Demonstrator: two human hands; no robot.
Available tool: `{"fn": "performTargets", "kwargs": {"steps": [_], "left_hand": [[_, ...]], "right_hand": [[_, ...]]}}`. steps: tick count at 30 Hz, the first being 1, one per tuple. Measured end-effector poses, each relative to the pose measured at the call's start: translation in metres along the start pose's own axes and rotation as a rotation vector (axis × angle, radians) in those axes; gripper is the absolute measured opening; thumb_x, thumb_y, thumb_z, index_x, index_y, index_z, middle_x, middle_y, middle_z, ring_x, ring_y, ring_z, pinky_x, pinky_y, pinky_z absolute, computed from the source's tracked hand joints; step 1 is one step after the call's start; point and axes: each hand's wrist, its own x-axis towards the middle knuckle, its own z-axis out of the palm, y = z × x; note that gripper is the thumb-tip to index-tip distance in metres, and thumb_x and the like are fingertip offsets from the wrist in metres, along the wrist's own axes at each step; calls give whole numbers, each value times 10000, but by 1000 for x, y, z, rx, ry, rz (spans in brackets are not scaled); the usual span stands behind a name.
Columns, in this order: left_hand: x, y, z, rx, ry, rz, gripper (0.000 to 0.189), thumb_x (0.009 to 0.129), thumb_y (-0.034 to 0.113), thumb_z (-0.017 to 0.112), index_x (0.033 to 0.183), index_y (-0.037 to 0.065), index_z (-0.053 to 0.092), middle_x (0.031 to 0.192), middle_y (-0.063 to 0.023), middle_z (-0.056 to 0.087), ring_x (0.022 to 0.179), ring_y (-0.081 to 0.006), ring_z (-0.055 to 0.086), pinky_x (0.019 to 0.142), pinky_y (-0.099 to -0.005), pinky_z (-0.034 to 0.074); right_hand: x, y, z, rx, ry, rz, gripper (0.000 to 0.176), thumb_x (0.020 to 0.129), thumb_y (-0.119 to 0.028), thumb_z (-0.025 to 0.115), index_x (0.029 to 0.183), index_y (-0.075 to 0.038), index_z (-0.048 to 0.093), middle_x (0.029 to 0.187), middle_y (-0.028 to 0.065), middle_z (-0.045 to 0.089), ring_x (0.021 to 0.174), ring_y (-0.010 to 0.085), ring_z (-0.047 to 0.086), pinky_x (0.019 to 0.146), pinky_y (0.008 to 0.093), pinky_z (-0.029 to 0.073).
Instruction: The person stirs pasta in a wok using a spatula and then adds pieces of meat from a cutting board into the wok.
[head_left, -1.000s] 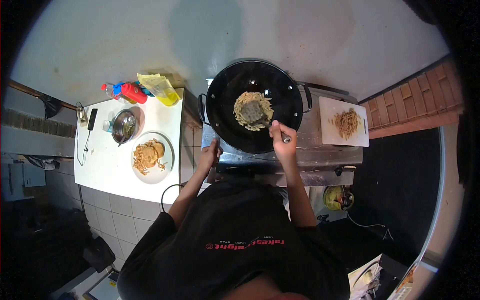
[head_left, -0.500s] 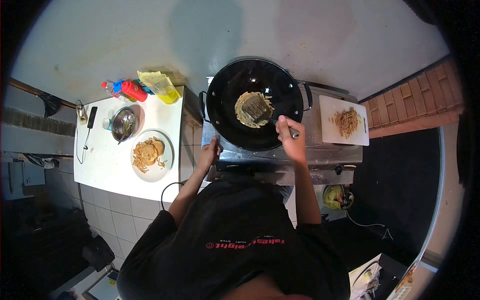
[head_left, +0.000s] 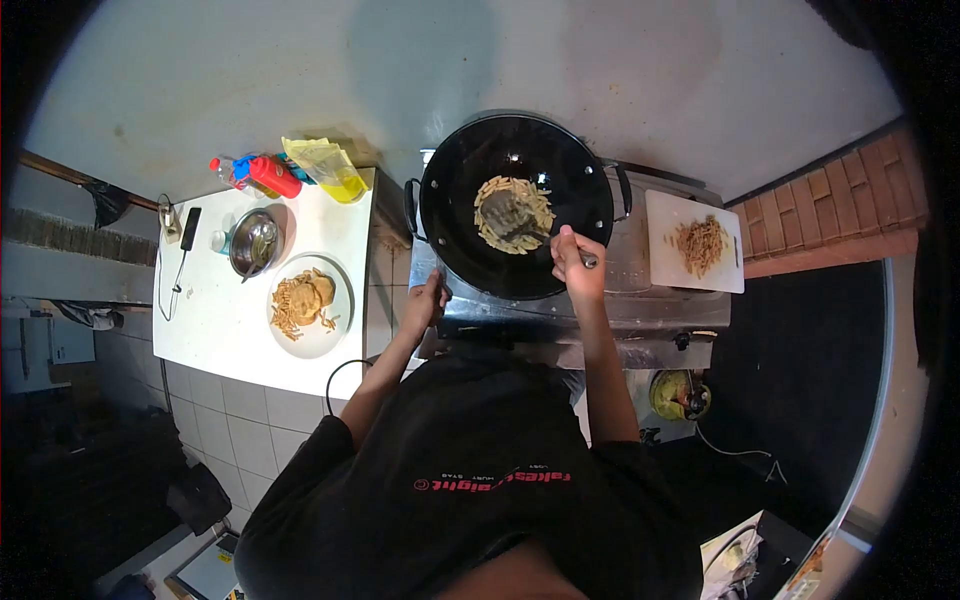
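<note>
My right hand [head_left: 577,262] is closed round the handle of a metal spatula [head_left: 506,213]. The spatula's broad head rests on pale strips of food [head_left: 541,212] in the bottom of a black wok [head_left: 455,245]. This two-handled wok sits on a steel stove [head_left: 620,310]. Near the stove's front left corner is my left hand [head_left: 427,303], low beside the wok. Its fingers are curled at the stove edge, and what they grip, if anything, I cannot make out.
Right of the wok, a white cutting board [head_left: 660,270] holds browned strips. On the white table [head_left: 215,350] at left are a plate [head_left: 318,345] of fried food, a metal bowl [head_left: 240,262], a red bottle [head_left: 275,177], a yellow oil pouch [head_left: 325,168] and a phone-like black device [head_left: 190,228].
The spatula head has shifted slightly within the wok, and the strips lie more spread out around it. The whole view has moved a little; my left hand stays at the stove edge.
</note>
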Motion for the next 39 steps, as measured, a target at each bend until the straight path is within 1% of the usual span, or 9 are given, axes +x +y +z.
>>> {"fn": "performTargets", "kwargs": {"steps": [4, 7, 9, 10, 13, 17, 19, 25, 39], "left_hand": [[1, -1, 0, -15, -8, -21, 643, 957, 557, 437, 512, 96, 481, 423, 11, 380, 326, -103, 330, 356, -268, 196], [1, -2, -1, -16, -16, -4, 642, 958, 557, 435, 515, 95, 486, 429, 14, 378, 333, -101, 330, 362, -267, 197], [-1, -1, -2, -14, -19, 1, 642, 959, 557, 433, 517, 95, 489, 432, 16, 377, 339, -100, 332, 366, -267, 199], [-2, 0, -2, -4, -19, -5, 644, 960, 559, 431, 517, 94, 488, 434, 15, 376, 346, -99, 335, 371, -266, 202], [1, -3, -3, 11, -19, -9, 648, 961, 561, 424, 517, 93, 488, 436, 14, 376, 355, -99, 342, 379, -265, 208], [7, -10, -3, 26, 4, 18, 655, 959, 569, 420, 515, 92, 486, 434, 10, 379, 353, -102, 345, 377, -265, 212], [2, -3, -2, 29, 1, 1, 656, 958, 571, 421, 513, 92, 485, 434, 10, 380, 350, -103, 345, 374, -264, 212], [7, -8, -3, -7, -11, -11, 653, 951, 576, 431, 511, 95, 481, 429, 7, 382, 333, -106, 335, 361, -264, 205], [8, -10, -4, -31, -32, -45, 649, 937, 590, 450, 514, 99, 480, 411, 11, 359, 323, -109, 322, 353, -270, 188]], "right_hand": [[-4, -6, 3, 49, 50, 65, 416, 993, -312, 528, 672, -48, 548, 610, -40, 426, 476, 22, 313, 431, 205, 249], [-4, -12, 5, 267, 98, 64, 357, 988, -298, 533, 713, -71, 529, 642, -29, 429, 501, 56, 324, 453, 236, 271], [-3, -16, 3, 611, 156, 138, 291, 982, -275, 533, 757, -97, 487, 715, -2, 457, 558, 95, 356, 503, 270, 303], [-2, -12, -6, 688, 82, 146, 262, 977, -261, 531, 773, -115, 455, 778, 20, 472, 614, 117, 382, 549, 288, 315], [-4, -21, -7, 735, 152, 181, 273, 975, -267, 535, 764, -117, 449, 776, 18, 463, 609, 112, 378, 554, 281, 313], [-9, -34, -4, 699, 165, 193, 333, 989, -272, 509, 713, -126, 395, 748, 26, 441, 603, 113, 388, 570, 278, 325], [-10, -28, -4, 588, 76, 69, 307, 974, -282, 547, 753, -84, 469, 755, 10, 453, 590, 99, 371, 532, 274, 313], [-11, -17, 6, 319, 30, -46, 364, 987, -314, 538, 739, -49, 520, 703, -2, 467, 548, 64, 348, 483, 246, 318], [-2, -8, 7, 305, 50, 88, 338, 994, -284, 527, 754, -46, 524, 709, 4, 476, 545, 71, 354, 470, 247, 310]]}}
